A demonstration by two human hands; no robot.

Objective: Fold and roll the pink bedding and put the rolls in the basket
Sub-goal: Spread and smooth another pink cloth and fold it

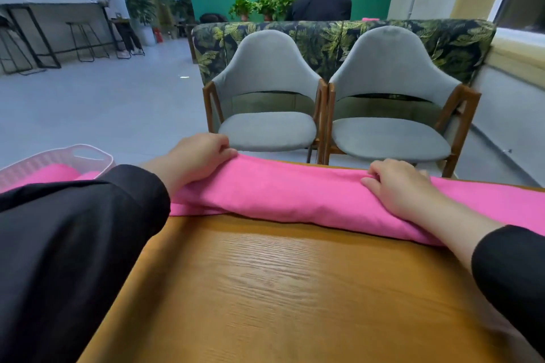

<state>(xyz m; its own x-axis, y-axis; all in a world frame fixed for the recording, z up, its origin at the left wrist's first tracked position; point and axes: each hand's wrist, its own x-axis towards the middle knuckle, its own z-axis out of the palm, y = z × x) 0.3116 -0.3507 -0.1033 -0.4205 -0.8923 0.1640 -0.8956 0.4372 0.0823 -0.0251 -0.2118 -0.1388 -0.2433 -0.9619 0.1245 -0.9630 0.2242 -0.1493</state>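
Long roll of pink bedding (pixel 295 194), soft matte cloth with small wrinkles, lying across the far edge of the surface (pixel 265 289). Shaped like a thick sausage, fat in the middle, with a flat unrolled layer showing under its left end. Right end running out of view behind the right forearm.

Left hand (pixel 200 156) on the left part of the roll, fingers (pixel 227 152) curled over the far side of the cloth and clamped on it. Right hand (pixel 398 186) on the right part of the roll, palm down, fingers (pixel 374 174) bent close together and gripping the top of the cloth. Both arms in black sleeves (pixel 73 244), smooth and slightly shiny.

Surface of orange-brown wood, glossy, with fine wavy grain lines and a rounded near-left corner.

Left of the roll, a basket (pixel 88 158) of pale pink translucent plastic, with ribbed walls and an oval handle hole in the rim. Inside the basket, more pink cloth (pixel 56 174), rounded like finished rolls, partly hidden by the left sleeve.

Beyond the roll, two chairs (pixel 265 103) side by side, with curved grey felt-like shells, padded round seats and brown wooden frames. Behind the chairs, a sofa back (pixel 457 44) covered in dark fabric with yellow-green leaf print. Farther back, a green wall, potted plants, and two persons turned away.
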